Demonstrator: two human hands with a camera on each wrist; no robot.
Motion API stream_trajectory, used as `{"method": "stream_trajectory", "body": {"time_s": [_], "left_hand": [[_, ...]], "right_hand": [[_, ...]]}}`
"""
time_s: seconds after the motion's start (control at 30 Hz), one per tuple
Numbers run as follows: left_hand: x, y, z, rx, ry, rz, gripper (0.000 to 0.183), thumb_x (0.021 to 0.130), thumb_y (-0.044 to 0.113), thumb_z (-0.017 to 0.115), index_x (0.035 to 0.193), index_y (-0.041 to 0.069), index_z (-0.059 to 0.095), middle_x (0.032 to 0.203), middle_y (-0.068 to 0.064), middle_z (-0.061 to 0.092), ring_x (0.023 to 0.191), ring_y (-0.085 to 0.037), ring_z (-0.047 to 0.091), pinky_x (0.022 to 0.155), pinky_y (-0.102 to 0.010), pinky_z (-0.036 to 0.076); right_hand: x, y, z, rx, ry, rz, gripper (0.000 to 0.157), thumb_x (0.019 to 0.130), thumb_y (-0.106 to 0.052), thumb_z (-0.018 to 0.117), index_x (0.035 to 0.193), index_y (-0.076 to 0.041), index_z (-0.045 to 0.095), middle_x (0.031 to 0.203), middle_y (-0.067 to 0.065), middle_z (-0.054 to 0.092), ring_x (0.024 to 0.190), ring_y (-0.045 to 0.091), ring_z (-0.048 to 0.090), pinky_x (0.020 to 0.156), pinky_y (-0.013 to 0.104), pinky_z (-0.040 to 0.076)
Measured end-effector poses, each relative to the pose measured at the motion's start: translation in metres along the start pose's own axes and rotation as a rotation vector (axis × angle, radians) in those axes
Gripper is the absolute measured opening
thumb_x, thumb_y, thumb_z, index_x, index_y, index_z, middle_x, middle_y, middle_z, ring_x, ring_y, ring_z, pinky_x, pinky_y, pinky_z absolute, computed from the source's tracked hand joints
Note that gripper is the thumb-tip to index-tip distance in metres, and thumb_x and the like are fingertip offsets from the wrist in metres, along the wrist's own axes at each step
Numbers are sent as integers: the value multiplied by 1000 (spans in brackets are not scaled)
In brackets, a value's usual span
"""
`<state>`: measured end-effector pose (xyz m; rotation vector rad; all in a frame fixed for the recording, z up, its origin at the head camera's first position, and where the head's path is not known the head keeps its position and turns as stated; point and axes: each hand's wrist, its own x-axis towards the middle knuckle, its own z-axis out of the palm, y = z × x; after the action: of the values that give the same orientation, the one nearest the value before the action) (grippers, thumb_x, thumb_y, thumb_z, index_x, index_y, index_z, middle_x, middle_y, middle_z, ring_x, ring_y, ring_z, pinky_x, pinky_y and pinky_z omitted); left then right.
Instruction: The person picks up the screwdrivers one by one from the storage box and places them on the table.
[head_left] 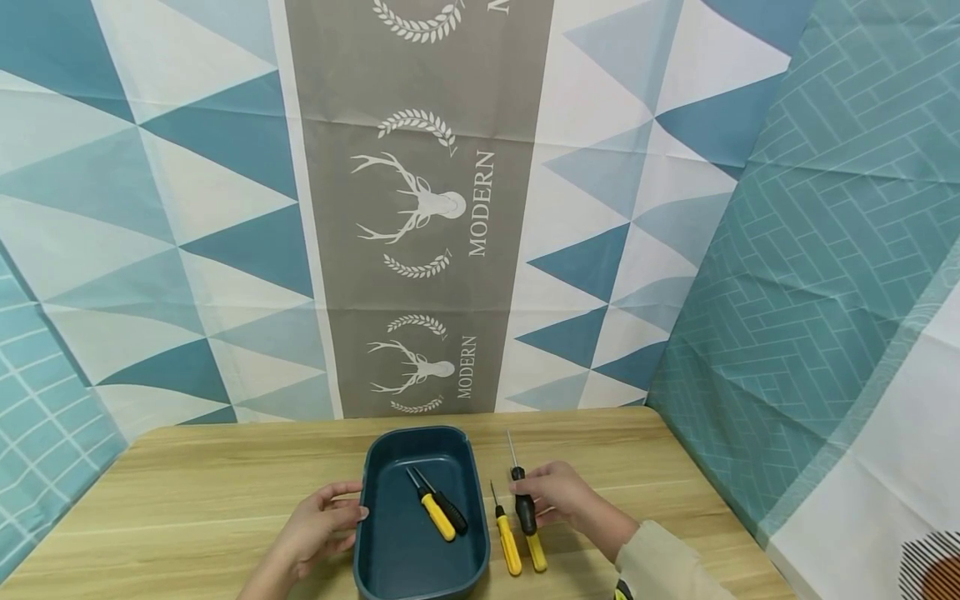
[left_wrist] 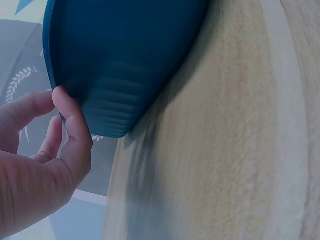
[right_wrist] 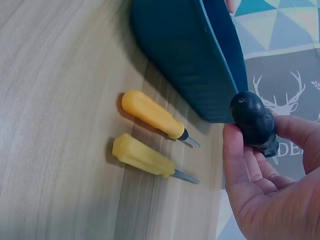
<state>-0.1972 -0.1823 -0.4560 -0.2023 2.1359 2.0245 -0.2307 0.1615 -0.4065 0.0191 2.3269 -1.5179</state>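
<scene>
A dark blue plastic bin [head_left: 396, 542] stands on the table. My left hand [head_left: 322, 527] pinches its left rim between thumb and fingers, as the left wrist view shows. Inside the bin lie a yellow-handled screwdriver [head_left: 438, 517] and a black-handled one [head_left: 453, 514], side by side. To the right of the bin, my right hand [head_left: 561, 498] grips a screwdriver with a black handle [right_wrist: 252, 117], raised above the table, its shaft pointing away from me. Under and beside it, two yellow-handled screwdrivers [right_wrist: 152, 114] [right_wrist: 142, 156] lie on the wood.
The wooden table [head_left: 247, 467] reaches back to a patterned cloth wall [head_left: 420, 275] with deer heads and triangles. A teal cloth [head_left: 817, 250] hangs on the right side, and a blue tiled pattern [head_left: 45, 400] covers the left.
</scene>
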Motion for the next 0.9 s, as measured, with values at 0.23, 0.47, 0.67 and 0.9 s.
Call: {"method": "stream_trajectory", "body": {"time_s": [0.23, 0.47, 0.67, 0.9], "left_hand": [[0, -1, -1, 0, -15, 0, 56, 84, 14, 66, 132, -3, 41, 105, -9, 58, 81, -16, 63, 67, -30, 53], [1, -1, -2, 0, -13, 7, 55, 86, 12, 65, 132, -4, 40, 104, -10, 59, 80, -16, 63, 66, -30, 53], [0, 0, -1, 8, -15, 7, 55, 87, 12, 63, 133, -4, 39, 106, -10, 59, 81, -17, 63, 67, -31, 54], [0, 0, -2, 8, -18, 13, 56, 86, 12, 64, 133, -5, 39, 106, -10, 60, 81, -17, 64, 68, -32, 53]], "right_hand": [[0, 3, -4, 0, 13, 9, 40, 85, -23, 65, 110, 8, 58, 87, 12, 63, 71, 19, 61, 58, 28, 53], [-1, 6, -9, 19, 7, 5, 41, 85, -23, 66, 109, 9, 57, 91, 13, 63, 72, 18, 63, 60, 31, 54], [-1, 8, -12, 7, 18, 1, 42, 84, -23, 66, 109, 9, 57, 89, 12, 64, 71, 18, 63, 59, 31, 54], [0, 12, -13, -9, 29, 6, 41, 85, -22, 65, 109, 9, 57, 88, 12, 65, 68, 17, 63, 58, 30, 53]]}}
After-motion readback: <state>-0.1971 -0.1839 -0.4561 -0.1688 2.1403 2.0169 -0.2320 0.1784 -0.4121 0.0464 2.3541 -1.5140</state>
